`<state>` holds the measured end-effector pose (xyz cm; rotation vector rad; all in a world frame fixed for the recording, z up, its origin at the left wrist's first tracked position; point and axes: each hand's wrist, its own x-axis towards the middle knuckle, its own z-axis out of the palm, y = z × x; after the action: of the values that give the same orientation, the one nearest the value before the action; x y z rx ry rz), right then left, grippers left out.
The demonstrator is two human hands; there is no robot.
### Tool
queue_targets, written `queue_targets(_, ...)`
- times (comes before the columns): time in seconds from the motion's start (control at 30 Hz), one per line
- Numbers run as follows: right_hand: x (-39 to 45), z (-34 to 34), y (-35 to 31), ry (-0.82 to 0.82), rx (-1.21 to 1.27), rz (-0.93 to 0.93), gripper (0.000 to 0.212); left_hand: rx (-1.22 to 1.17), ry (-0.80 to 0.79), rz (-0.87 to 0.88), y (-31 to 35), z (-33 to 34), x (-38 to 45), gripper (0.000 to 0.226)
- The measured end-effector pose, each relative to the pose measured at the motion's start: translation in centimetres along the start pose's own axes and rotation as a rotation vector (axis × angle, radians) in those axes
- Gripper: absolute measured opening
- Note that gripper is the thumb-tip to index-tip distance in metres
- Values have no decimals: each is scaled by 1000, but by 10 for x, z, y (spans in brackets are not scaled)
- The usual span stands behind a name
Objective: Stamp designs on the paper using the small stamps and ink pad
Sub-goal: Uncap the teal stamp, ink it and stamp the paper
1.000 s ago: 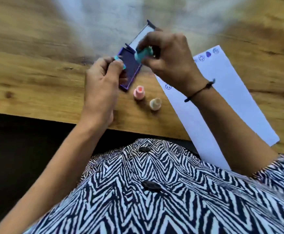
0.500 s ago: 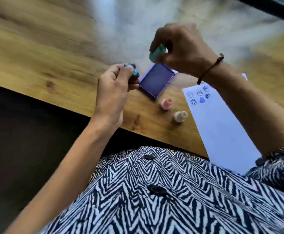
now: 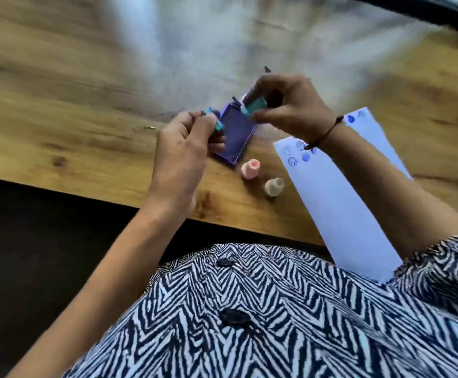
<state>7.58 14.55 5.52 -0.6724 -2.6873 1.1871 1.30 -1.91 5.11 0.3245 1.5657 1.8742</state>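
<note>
An open purple ink pad (image 3: 236, 133) lies on the wooden table (image 3: 72, 105). My right hand (image 3: 288, 105) pinches a teal stamp (image 3: 255, 106) just over the pad's far end. My left hand (image 3: 184, 148) rests against the pad's left side and holds a small teal piece (image 3: 218, 126), probably the stamp's cap. The white paper (image 3: 345, 203) lies to the right, partly under my right forearm, with blue stamped faces and blobs near its top edge.
A pink stamp (image 3: 251, 169) and a beige stamp (image 3: 273, 186) stand on the table between the pad and the paper. The table's near edge runs just below my left wrist. My zigzag-patterned shirt fills the bottom of the view.
My right hand has come down with the teal stamp from above the pad to its far end. The left hand has moved closer against the pad. The camera view shifted.
</note>
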Motion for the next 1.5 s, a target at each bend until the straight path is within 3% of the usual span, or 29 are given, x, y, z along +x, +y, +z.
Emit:
queue_targets(0.1,-25,-39,24,165,188,147,24,173,-216,21,-1,32,-9,12)
queue_targets(0.17,-49,-55,46,238,198,236,29,422,-439,110,-11,60,-20,21)
queue_targets(0.3,-81,-54,79,292,-17,329,30,1011,-755,414,-47,105,-33,23)
queue_targets(0.4,-82,-47,89,303,-201,268,22,1253,-798,502,-64,117,-25,16)
queue_targets(0.53,-73,-44,90,205,-389,162,20,1295,-821,531,-69,121,-18,16)
queue_targets(0.8,-65,-40,89,148,-516,179,23,1314,-840,481,-67,120,-13,19)
queue_targets(1.03,-66,-23,88,205,-724,184,23,1313,-860,441,-65,118,-9,20)
queue_targets(1.33,-66,-22,87,222,-672,206,23,1324,-855,430,-63,118,-11,21)
queue_targets(1.43,-67,-32,87,205,-529,232,23,1332,-867,429,-60,119,-13,19)
queue_targets(1.5,-73,-43,85,303,-378,246,19,1333,-861,428,-59,120,-13,18)
